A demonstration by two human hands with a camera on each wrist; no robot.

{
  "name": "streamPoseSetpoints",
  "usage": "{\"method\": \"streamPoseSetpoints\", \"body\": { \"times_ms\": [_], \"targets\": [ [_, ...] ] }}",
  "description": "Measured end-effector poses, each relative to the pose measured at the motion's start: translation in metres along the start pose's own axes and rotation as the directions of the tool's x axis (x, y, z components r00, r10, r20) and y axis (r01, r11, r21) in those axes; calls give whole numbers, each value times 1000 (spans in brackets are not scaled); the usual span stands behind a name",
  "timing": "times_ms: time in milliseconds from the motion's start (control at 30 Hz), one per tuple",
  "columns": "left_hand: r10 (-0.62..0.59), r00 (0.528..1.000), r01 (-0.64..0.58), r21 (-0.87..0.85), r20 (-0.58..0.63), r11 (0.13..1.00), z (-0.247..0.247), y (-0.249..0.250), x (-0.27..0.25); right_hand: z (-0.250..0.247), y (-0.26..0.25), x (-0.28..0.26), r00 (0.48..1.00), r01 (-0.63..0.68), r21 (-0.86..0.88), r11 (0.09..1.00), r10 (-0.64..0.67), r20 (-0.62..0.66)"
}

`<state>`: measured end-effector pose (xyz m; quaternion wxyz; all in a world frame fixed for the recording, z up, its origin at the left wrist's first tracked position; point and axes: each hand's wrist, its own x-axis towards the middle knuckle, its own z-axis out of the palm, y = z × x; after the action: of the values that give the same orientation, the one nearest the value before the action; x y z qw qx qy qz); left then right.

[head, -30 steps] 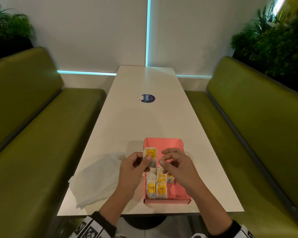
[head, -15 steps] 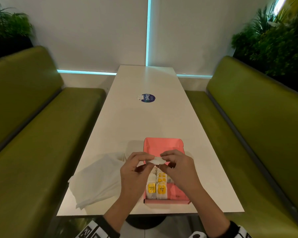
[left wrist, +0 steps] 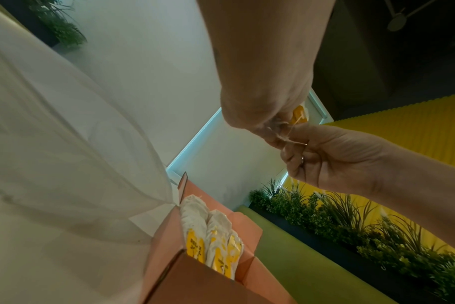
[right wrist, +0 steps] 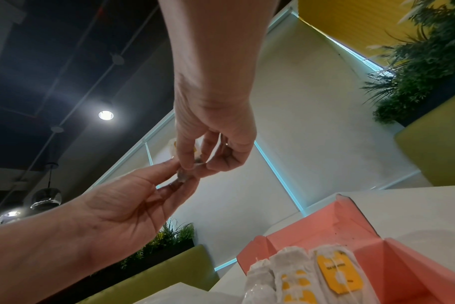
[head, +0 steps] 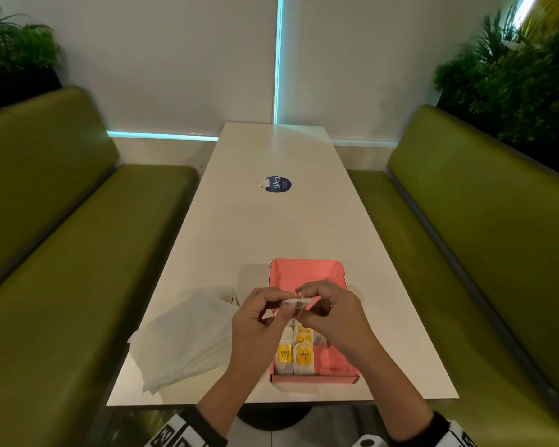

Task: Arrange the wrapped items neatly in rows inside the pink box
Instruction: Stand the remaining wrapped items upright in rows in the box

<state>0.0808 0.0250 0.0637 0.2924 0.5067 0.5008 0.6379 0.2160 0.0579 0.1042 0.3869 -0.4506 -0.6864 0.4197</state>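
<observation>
I'm holding one white wrapped packet with a yellow tag (head: 297, 302) flat above the open pink cardboard box (head: 307, 271), left hand (head: 259, 321) and right hand (head: 331, 312) fingers both pinching it; its long axis is running hand to hand, free slots lying directly below.

We sit in a café or canteen booth.
Green benches (head: 62, 253) flank our long white table (head: 271, 227); planters (head: 513, 75) behind, pendant lamps (right wrist: 46, 197) overhead.
</observation>
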Motion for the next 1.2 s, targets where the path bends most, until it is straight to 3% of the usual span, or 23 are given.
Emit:
{"method": "streamPoseSetpoints", "body": {
  "times_ms": [100,267,400,500,600,700,833,967,1067,1200],
  "targets": [
    [-20,1000,20,32,-17,999,1,-1,1,0,-1,1,998,-59,-51,997,59,14],
    [-211,977,210,-152,12,966,5,5,1,2,2,3,985,-120,-207,971,143,98],
    [-239,971,238,-168,14,957,6,7,2,-2,2,2,966,-128,-326,937,193,174],
    [-245,969,245,-161,19,956,5,7,2,-13,-5,3,952,-145,-219,965,196,233],
    [-227,971,236,-140,74,962,3,6,1,-22,-11,7,964,-172,-54,984,179,196],
    [-226,961,237,-52,160,970,2,3,-1,-23,-11,12,979,-126,-56,990,133,152],
    [-249,964,236,126,97,964,-2,-6,0,-25,-5,19,989,-91,-147,985,73,-126],
    [-265,946,188,350,189,918,-8,-19,0,-27,9,19,986,-149,-334,931,166,21],
    [-334,907,139,566,256,813,-9,-28,-4,-28,29,18,973,-205,-418,885,230,10],
    [-411,859,89,701,305,707,-9,-37,-11,-24,58,14,932,-306,-486,819,362,24]
  ]
}}
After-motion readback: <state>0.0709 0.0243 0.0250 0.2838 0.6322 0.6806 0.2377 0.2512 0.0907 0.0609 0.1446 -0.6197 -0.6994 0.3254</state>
